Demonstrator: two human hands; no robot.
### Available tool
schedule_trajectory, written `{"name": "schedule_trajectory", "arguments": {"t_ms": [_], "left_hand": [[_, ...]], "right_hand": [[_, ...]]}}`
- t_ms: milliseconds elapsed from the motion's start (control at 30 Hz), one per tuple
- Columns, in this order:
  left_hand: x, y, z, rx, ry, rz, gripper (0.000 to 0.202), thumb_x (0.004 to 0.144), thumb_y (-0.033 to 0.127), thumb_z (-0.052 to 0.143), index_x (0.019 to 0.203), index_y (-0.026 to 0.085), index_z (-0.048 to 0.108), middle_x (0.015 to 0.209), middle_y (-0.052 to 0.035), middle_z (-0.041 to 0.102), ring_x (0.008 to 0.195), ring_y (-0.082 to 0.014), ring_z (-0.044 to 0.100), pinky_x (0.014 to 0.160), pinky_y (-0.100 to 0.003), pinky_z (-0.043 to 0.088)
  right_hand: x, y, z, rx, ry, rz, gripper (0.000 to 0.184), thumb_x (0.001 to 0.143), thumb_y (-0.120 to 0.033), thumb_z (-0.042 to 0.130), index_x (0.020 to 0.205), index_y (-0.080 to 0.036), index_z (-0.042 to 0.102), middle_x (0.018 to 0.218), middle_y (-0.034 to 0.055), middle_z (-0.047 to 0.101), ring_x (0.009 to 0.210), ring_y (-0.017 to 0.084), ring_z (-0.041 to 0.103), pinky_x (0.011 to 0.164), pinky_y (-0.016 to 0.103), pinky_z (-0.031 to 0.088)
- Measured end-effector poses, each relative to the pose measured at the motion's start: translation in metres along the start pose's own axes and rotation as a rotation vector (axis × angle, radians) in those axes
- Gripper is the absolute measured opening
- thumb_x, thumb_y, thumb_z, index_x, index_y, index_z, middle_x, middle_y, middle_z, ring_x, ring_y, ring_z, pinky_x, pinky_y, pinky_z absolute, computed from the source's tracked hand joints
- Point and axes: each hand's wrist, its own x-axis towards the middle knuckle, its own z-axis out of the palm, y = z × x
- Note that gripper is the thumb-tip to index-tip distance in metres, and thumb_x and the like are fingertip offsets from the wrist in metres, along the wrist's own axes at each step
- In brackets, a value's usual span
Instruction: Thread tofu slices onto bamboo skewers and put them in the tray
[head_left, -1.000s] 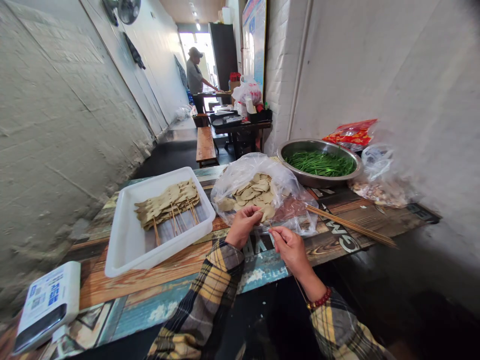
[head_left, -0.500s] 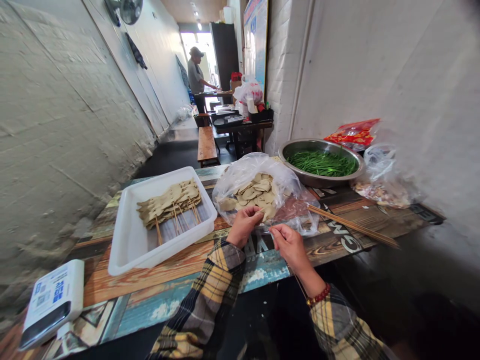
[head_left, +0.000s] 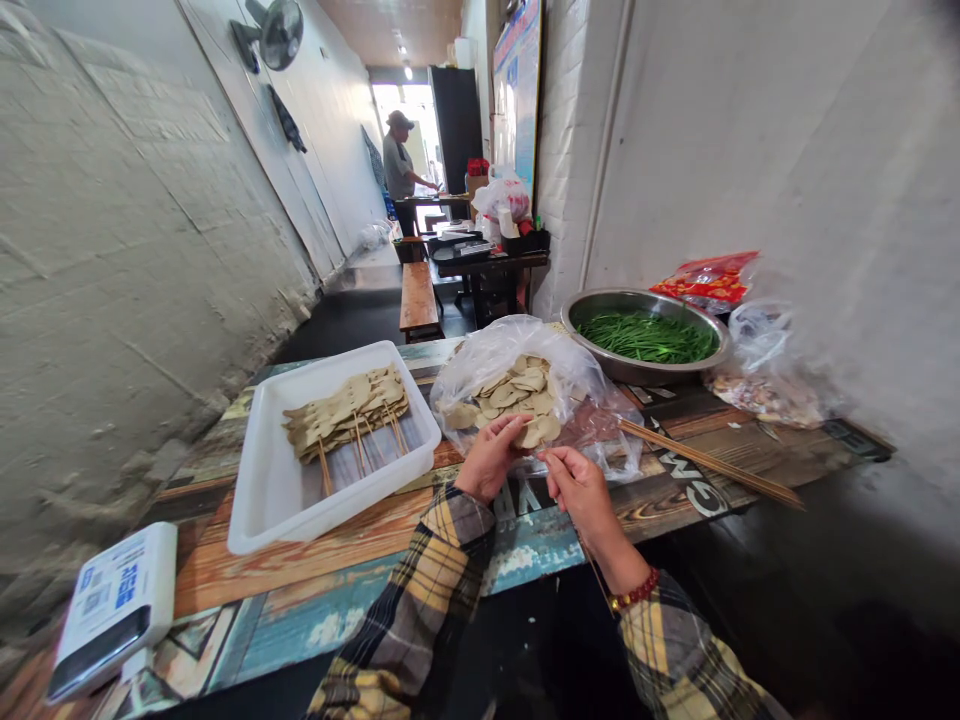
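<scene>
My left hand [head_left: 489,462] is closed at the fingertips on a flat, beige, rounded slice [head_left: 538,432] at the near side of an open clear plastic bag [head_left: 480,355]. Inside the bag lies a heap of similar slices [head_left: 517,385]. A thin wooden skewer [head_left: 594,572] runs back under the wrist of my right hand [head_left: 581,488], whose thumb and finger pinch it near its tip, close to the slice. To the left, a white plastic tray [head_left: 259,505] contains stacked slices threaded on skewers [head_left: 345,410].
Loose skewers [head_left: 712,462] lie at the right of the patterned table [head_left: 300,590]. Behind them stand a metal bowl of green chives [head_left: 645,335] and a plastic bag [head_left: 765,375]. A white device [head_left: 112,610] sits front left. Farther back, a person [head_left: 400,165] stands at another table.
The view has tilted slightly, so everything sits a little lower. My left hand has brought the slice up towards the skewer tip, and its fingers have opened out somewhat.
</scene>
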Motion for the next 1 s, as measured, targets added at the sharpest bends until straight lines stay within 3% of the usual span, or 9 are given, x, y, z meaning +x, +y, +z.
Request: {"name": "schedule_trajectory", "arguments": {"t_ms": [67,233,300,467,800,1000], "left_hand": [[-0.001,0.0,0.001,-0.017,-0.009,-0.015,0.043,0.063,0.047,0.079,0.088,0.014,0.07,0.078,-0.0018,0.063,0.066,-0.0115,0.056,0.062,-0.025,0.048],[-0.003,-0.002,0.001,0.027,-0.093,-0.02,0.034,0.063,0.042,0.081,0.066,0.013,0.063,0.063,0.0018,0.055,0.054,-0.007,0.049,0.058,-0.022,0.045],[-0.002,-0.002,0.0,0.029,-0.056,0.008,0.035,0.062,0.041,0.081,0.062,0.014,0.06,0.059,0.0035,0.051,0.052,-0.0063,0.047,0.057,-0.021,0.043],[0.001,-0.001,-0.003,0.082,0.084,0.083,0.038,0.058,0.044,0.081,0.061,0.014,0.058,0.058,0.0051,0.046,0.054,-0.0063,0.043,0.059,-0.021,0.044],[-0.003,-0.005,0.006,0.198,0.084,0.096,0.041,0.059,0.049,0.078,0.057,0.013,0.057,0.056,0.0039,0.046,0.054,-0.0073,0.043,0.059,-0.023,0.044],[-0.001,-0.013,0.005,0.279,0.037,0.085,0.04,0.063,0.051,0.075,0.06,0.013,0.061,0.056,0.0012,0.051,0.053,-0.0086,0.045,0.051,-0.021,0.037]], "right_hand": [[-0.002,0.0,0.0,0.013,0.002,0.006,0.036,0.085,-0.05,0.057,0.089,-0.015,0.063,0.047,-0.0082,0.047,0.034,0.005,0.034,0.036,0.018,0.023],[-0.002,0.005,0.003,-0.013,-0.022,-0.009,0.036,0.086,-0.049,0.056,0.093,-0.015,0.065,0.048,-0.0074,0.049,0.035,0.006,0.037,0.037,0.018,0.026],[-0.002,0.008,0.002,-0.054,-0.036,-0.018,0.038,0.087,-0.049,0.055,0.099,-0.014,0.066,0.05,-0.0064,0.051,0.036,0.007,0.04,0.038,0.019,0.029],[-0.009,0.01,-0.003,-0.224,-0.035,-0.07,0.038,0.09,-0.046,0.051,0.103,-0.014,0.068,0.05,-0.0048,0.052,0.039,0.009,0.044,0.042,0.021,0.033],[-0.017,0.012,-0.004,-0.359,0.064,-0.18,0.036,0.092,-0.042,0.049,0.092,-0.014,0.07,0.045,-0.0059,0.046,0.041,0.011,0.045,0.047,0.022,0.036],[-0.015,0.014,-0.005,-0.355,0.109,-0.178,0.034,0.091,-0.042,0.05,0.089,-0.014,0.07,0.045,-0.0062,0.046,0.042,0.011,0.045,0.047,0.022,0.035]]}}
